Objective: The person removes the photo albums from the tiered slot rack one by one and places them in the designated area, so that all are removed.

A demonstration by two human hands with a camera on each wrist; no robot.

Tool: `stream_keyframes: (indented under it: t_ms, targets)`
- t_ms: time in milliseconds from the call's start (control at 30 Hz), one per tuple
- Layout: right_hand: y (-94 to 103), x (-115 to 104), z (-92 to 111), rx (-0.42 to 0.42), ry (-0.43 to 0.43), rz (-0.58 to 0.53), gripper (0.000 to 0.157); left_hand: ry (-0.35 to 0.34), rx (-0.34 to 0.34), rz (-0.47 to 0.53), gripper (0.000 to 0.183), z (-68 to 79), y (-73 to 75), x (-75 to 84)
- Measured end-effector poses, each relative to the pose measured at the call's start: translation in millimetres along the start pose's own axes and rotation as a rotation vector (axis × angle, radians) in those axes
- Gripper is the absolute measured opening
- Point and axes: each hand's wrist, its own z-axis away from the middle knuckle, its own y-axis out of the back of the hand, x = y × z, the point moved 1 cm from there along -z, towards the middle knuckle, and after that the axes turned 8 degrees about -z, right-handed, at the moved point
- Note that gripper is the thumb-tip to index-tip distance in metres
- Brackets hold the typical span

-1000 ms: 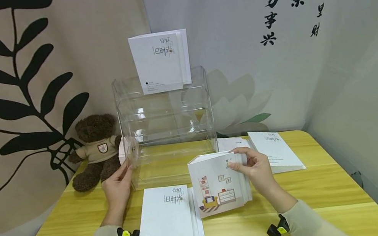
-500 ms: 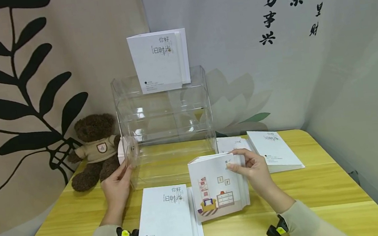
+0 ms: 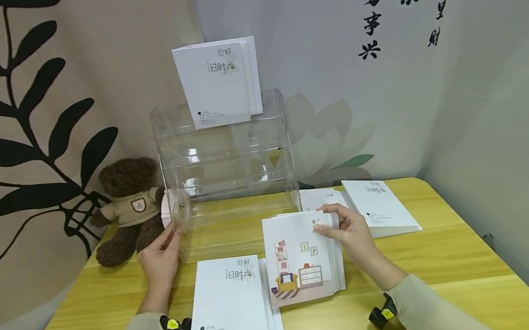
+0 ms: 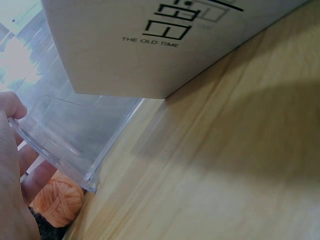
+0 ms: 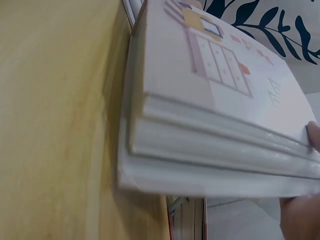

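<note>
My left hand [image 3: 159, 256] grips the lower left side panel of a clear tiered display rack [image 3: 234, 154], thumb on one face and fingers on the other. My right hand [image 3: 351, 234] holds a white book [image 3: 298, 253] by its upper right edge, thumb on the front. An armchair and a chest of drawers are printed on its cover, and several thick layers show along its edge in the right wrist view. Left of it, another white book [image 3: 226, 309] with black lettering lies on the table. A matching book [image 3: 217, 86] stands in the rack's top tier.
More white books [image 3: 380, 204] lie at the back right of the wooden table [image 3: 428, 298]. A brown teddy bear [image 3: 136, 211] sits left of the rack. In the left wrist view, an orange ball of yarn [image 4: 59, 200] lies beyond the rack's side.
The illustrated book has turned to face the head camera more squarely and shifted slightly left. My left hand keeps its hold on the rack. The head view has shifted a little.
</note>
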Motion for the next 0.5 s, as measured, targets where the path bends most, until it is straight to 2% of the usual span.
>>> stream_keyframes:
  t_ms: [100, 333, 500]
  targets:
    - [1.2, 1, -3, -0.003, -0.027, 0.001, 0.038, -0.010, -0.001, -0.010, 0.026, -1.9, 0.5, 1.2]
    - [4.8, 7, -6, 0.021, -0.132, 0.164, 0.035, 0.011, 0.006, -0.038, 0.027, -0.9, 0.8, 1.4]
    - [9.8, 18, -9, -0.002, -0.202, 0.192, 0.035, 0.009, 0.000, -0.022, 0.027, 0.9, 0.9, -0.3]
